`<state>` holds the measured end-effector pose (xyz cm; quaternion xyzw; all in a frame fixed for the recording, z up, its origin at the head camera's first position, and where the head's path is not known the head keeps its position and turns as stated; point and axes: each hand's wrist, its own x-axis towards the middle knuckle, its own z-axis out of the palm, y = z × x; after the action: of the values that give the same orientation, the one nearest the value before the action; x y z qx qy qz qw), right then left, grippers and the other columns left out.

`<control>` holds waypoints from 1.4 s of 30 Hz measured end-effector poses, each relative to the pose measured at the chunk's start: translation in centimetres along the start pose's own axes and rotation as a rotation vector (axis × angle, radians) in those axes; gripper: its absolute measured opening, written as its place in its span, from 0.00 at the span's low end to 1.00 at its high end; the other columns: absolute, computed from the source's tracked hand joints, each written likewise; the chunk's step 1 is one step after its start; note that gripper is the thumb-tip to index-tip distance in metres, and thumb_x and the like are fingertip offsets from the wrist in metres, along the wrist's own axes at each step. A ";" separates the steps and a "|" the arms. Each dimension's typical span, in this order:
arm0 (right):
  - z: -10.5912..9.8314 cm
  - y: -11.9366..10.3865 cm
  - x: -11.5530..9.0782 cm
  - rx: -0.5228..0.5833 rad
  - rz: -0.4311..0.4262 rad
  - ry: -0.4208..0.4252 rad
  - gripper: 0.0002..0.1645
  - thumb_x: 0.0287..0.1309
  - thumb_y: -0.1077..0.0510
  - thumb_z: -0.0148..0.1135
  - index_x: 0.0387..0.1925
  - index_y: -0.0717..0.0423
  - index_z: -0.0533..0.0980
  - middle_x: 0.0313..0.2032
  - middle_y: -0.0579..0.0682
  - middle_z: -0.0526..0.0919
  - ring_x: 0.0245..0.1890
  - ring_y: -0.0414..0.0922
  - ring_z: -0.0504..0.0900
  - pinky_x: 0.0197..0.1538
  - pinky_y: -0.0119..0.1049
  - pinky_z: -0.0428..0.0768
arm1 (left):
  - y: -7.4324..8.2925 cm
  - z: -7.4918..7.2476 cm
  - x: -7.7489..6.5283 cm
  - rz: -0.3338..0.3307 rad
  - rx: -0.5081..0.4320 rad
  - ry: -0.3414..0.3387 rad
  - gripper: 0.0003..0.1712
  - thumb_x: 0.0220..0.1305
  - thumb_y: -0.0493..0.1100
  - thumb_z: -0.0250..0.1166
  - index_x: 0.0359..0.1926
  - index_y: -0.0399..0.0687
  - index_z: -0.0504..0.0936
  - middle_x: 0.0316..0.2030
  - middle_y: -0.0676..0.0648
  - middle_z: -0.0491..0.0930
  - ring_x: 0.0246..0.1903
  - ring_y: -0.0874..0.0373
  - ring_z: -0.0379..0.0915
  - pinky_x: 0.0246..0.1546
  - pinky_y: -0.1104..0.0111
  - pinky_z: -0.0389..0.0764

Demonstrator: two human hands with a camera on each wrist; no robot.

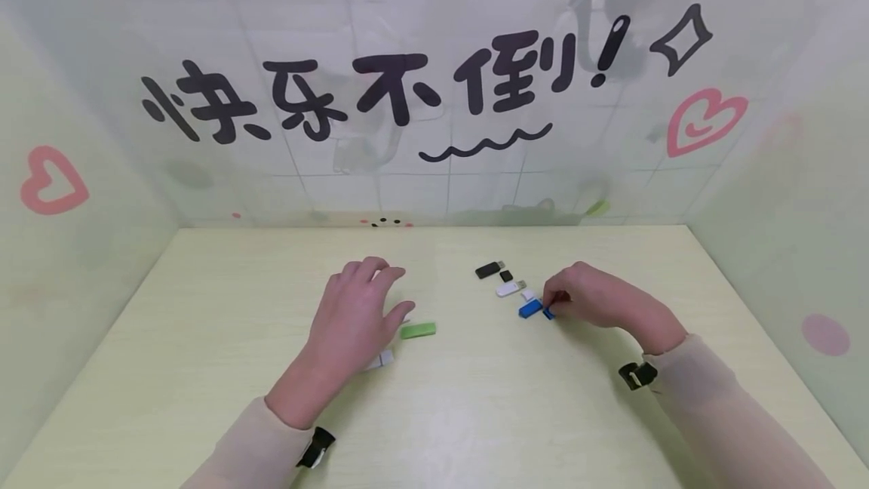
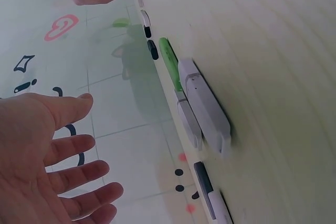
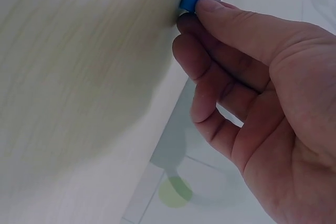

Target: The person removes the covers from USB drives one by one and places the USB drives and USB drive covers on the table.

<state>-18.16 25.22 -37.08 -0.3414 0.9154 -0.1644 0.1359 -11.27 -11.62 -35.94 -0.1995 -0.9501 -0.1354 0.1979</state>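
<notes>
Head view: on the pale wood-grain worktop [image 1: 475, 413], right of centre, you have a black plastic USB stick [image 1: 487, 270], plug bare, a small black cap [image 1: 506, 275] just beside it. Below, a white plastic USB stick [image 1: 508, 290], plug bare, near a small white cap [image 1: 527, 295]. Then a blue plastic USB stick [image 1: 530, 309]; your right grip [image 1: 587, 296] pinches a small blue cap [image 1: 548, 314] at its right end. Left of centre, your left grip [image 1: 353, 315] holds nothing. My reading: two sticks done, the blue nearly so.

Left wrist view: your left grip is wide, palm empty, at lower left. Centre: a flat green plastic stick [image 2: 169, 61], a slim pale piece [image 2: 189, 121], and a bulkier pale grey stick [image 2: 207, 103], seam visible, apparently capped. Lower edge: a dark-and-white stick [image 2: 205, 182], cut off. These look like what's left; you can't tell every cap from here.

Right wrist view: at top, your grip is narrow, thumb against the blue cap, blue stick just behind.
</notes>
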 end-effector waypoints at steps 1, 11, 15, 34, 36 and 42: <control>0.0 0.0 0.0 0.003 0.003 0.001 0.05 0.60 0.63 0.67 0.33 0.48 0.83 0.32 0.37 0.81 0.28 0.38 0.74 0.34 0.32 0.78 | 0.0 0.0 0.0 -0.001 -0.001 -0.001 0.26 0.57 0.52 0.73 0.54 0.46 0.83 0.49 0.45 0.78 0.49 0.42 0.74 0.45 0.53 0.74; -0.6 -0.6 -0.3 -0.014 0.042 0.041 0.05 0.61 0.62 0.67 0.34 0.47 0.82 0.30 0.39 0.81 0.27 0.39 0.74 0.33 0.33 0.78 | -0.1 -0.3 0.1 -0.005 0.001 -0.024 0.26 0.57 0.51 0.73 0.54 0.46 0.82 0.49 0.45 0.78 0.50 0.43 0.74 0.45 0.53 0.75; -0.8 -1.2 -0.3 -0.024 0.041 0.061 0.05 0.61 0.62 0.66 0.36 0.48 0.82 0.32 0.39 0.81 0.29 0.38 0.75 0.35 0.32 0.78 | -0.3 -0.5 0.2 -0.023 -0.003 -0.045 0.26 0.57 0.51 0.73 0.54 0.45 0.82 0.49 0.45 0.79 0.49 0.42 0.74 0.45 0.53 0.75; 0.4 -4.1 -0.1 -0.081 -0.021 0.250 0.15 0.59 0.56 0.69 0.48 0.53 0.83 0.45 0.46 0.83 0.44 0.44 0.80 0.47 0.40 0.78 | -4.3 -0.2 0.1 -0.088 -0.023 -0.131 0.20 0.60 0.41 0.70 0.53 0.41 0.83 0.46 0.42 0.79 0.43 0.42 0.75 0.41 0.51 0.77; 0.7 -4.3 0.0 -0.086 -0.041 0.280 0.15 0.59 0.56 0.70 0.48 0.52 0.83 0.45 0.46 0.83 0.44 0.45 0.80 0.47 0.40 0.78 | -4.8 -0.1 0.2 -0.100 -0.013 -0.166 0.20 0.61 0.42 0.69 0.54 0.40 0.83 0.47 0.42 0.79 0.44 0.41 0.75 0.41 0.51 0.77; 1.1 -5.1 0.2 -0.096 -0.082 0.314 0.16 0.61 0.54 0.68 0.50 0.50 0.83 0.47 0.44 0.83 0.48 0.44 0.80 0.51 0.39 0.78 | -6.0 0.2 0.4 -0.125 0.017 -0.270 0.20 0.63 0.41 0.67 0.55 0.39 0.83 0.50 0.40 0.80 0.47 0.39 0.76 0.43 0.49 0.79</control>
<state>-14.88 21.22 -36.11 -0.3548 0.9174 -0.1774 -0.0321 -14.28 -16.70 -37.05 -0.1547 -0.9798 -0.1113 0.0611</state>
